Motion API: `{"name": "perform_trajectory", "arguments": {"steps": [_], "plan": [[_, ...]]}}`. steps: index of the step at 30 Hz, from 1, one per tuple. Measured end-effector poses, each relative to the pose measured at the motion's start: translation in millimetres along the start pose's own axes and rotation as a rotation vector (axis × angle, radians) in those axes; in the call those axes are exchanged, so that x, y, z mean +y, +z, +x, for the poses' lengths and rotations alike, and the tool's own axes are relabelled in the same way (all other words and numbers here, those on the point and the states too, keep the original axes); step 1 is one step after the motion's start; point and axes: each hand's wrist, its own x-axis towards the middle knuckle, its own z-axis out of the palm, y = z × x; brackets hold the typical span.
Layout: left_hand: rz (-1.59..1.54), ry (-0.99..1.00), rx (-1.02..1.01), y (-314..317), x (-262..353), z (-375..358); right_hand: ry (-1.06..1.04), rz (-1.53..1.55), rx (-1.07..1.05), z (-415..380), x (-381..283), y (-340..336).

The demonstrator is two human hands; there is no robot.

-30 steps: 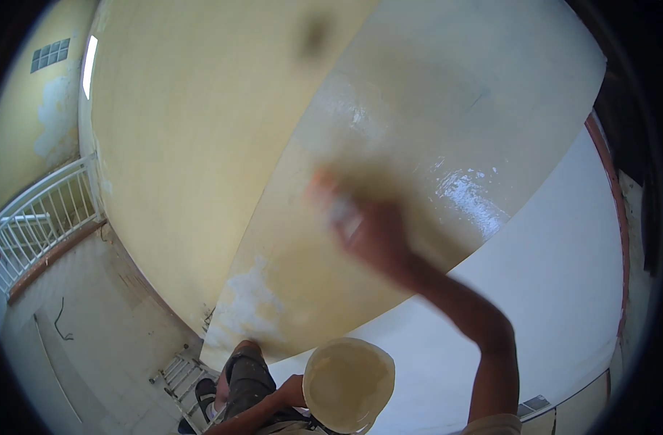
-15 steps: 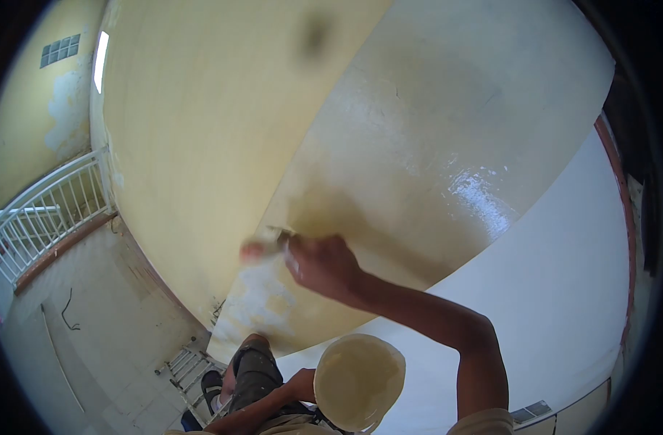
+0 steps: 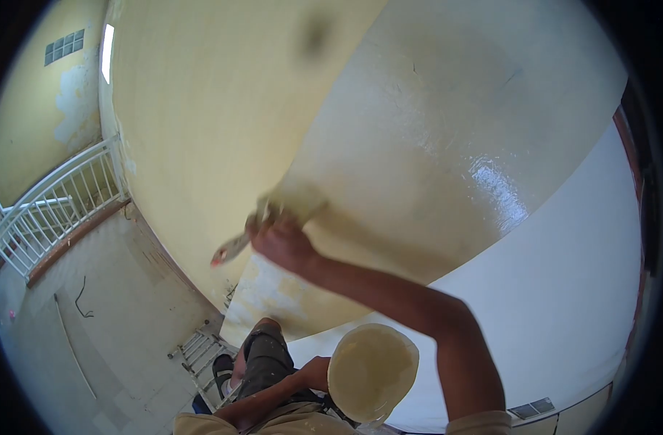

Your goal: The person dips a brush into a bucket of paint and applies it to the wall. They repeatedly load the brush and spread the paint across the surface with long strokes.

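Your right hand is raised in front of you and closed around a paintbrush. Its bristle end presses against the wall, right at the edge where the yellow face meets the glossy, wet-looking band, and its reddish handle tip sticks out below and to the left of your fingers. Your left hand is low, near your body, wrapped around the side of a round bucket whose inside is coated with pale yellowish paint; the bucket is tilted so that its open mouth faces the camera. Under the brush, a patch of white filler shows on the wall. Far below you stand a ladder and a pale floor, with a white railing off to your left.
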Motion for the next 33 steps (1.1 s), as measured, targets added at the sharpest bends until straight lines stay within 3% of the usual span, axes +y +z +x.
{"name": "perform_trajectory", "arguments": {"steps": [1,2,6,8,11,12,15,17,19,21,22,25,28,30,33], "plan": [[0.053,-0.023,-0.012,-3,7,0,-0.126,0.201,0.022,-5,-17,13],[0.105,-0.05,-0.024,-3,10,-3,-0.056,0.455,-0.072,-5,-29,6],[0.064,-0.099,-0.01,-3,9,-10,0.218,0.512,-0.094,18,1,5],[0.065,-0.103,-0.014,-9,11,-7,0.296,0.328,-0.057,35,66,-44],[0.023,-0.046,-0.033,-9,12,-3,0.305,0.073,0.365,51,127,-112],[0.002,-0.028,-0.022,-4,8,-1,0.278,0.018,0.355,52,132,-127],[-0.034,-0.008,0.029,9,-13,4,0.18,-0.171,0.278,38,104,-103],[-0.033,-0.019,0.038,13,-22,3,0.069,-0.299,0.207,17,63,-50],[-0.002,-0.058,0.043,9,-14,0,-0.017,-0.112,0.079,-12,9,-8],[0.033,-0.059,0.075,14,-16,-4,-0.078,0.449,-0.141,-32,-38,16],[0.054,-0.036,0.096,17,-26,-5,-0.087,0.581,-0.111,-35,-54,20],[-0.013,0.013,0.177,13,-25,-11,0.088,0.855,-0.399,-35,-60,4],[-0.086,-0.038,0.228,18,-23,-14,0.252,1.012,-0.248,-42,-26,-55],[-0.101,0.01,0.276,27,-37,-11,0.314,1.103,-0.282,-58,8,-102],[0.025,-0.067,0.024,19,-21,-7,0.444,1.195,-0.077,-119,46,-157]]}}
